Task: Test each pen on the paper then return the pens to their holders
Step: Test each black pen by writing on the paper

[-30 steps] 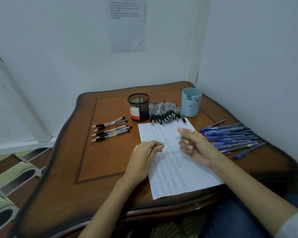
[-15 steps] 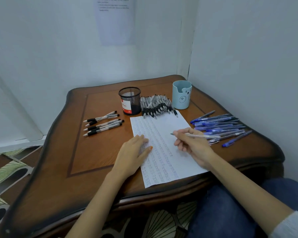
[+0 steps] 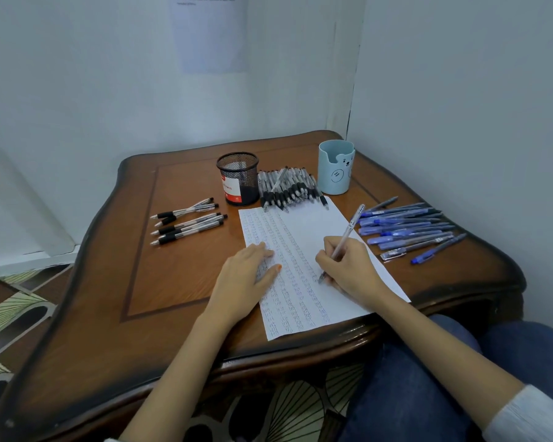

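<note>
My right hand (image 3: 348, 269) grips a clear pen (image 3: 345, 237) in a writing hold, its tip touching the white paper (image 3: 304, 231), which carries rows of blue test marks. My left hand (image 3: 246, 279) lies flat on the paper's left edge, fingers straight. A black mesh holder (image 3: 238, 179) and a light blue bear holder (image 3: 336, 167) stand at the back of the wooden table (image 3: 173, 275). Between them lies a row of several black-grip pens (image 3: 288, 189). Several more black-grip pens (image 3: 189, 223) lie to the left. A pile of blue pens (image 3: 406, 229) lies to the right.
White walls close in behind and on the right of the table. A printed sheet (image 3: 209, 33) hangs on the back wall. My legs in blue jeans (image 3: 428, 371) are at the table's near right edge. A patterned floor (image 3: 10, 307) shows at left.
My right hand turned the pen from lying sideways to a writing hold and brought its tip down onto the paper. My left hand let go of the pen and settled flat on the sheet.
</note>
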`<state>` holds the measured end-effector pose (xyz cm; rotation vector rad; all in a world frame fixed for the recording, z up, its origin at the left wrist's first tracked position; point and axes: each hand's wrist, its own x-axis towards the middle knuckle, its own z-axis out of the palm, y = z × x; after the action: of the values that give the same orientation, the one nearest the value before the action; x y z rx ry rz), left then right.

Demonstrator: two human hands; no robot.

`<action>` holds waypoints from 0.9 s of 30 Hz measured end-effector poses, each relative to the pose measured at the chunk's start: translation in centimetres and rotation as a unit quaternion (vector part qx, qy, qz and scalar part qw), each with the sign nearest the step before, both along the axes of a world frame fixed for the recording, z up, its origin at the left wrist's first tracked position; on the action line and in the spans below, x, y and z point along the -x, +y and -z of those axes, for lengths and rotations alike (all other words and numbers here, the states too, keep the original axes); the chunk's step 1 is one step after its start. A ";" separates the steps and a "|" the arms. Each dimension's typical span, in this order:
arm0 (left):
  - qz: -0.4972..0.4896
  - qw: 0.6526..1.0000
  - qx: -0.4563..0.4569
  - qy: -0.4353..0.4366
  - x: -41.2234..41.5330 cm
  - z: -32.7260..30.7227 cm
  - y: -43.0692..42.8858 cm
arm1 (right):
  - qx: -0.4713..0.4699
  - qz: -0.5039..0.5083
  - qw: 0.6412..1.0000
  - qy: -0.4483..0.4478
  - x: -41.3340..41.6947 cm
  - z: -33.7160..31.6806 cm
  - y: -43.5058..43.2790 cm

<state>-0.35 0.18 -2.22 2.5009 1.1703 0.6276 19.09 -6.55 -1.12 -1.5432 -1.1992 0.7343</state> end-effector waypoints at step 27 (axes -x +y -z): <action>-0.030 0.996 -0.025 -0.075 0.5 -0.2 -0.5 | 0.028 0.024 0.995 0.088 0.4 -0.5 1.1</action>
<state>-0.82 -0.29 -1.99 2.4187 1.1901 0.8538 18.73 -5.40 -0.63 -1.5140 -1.0166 0.8595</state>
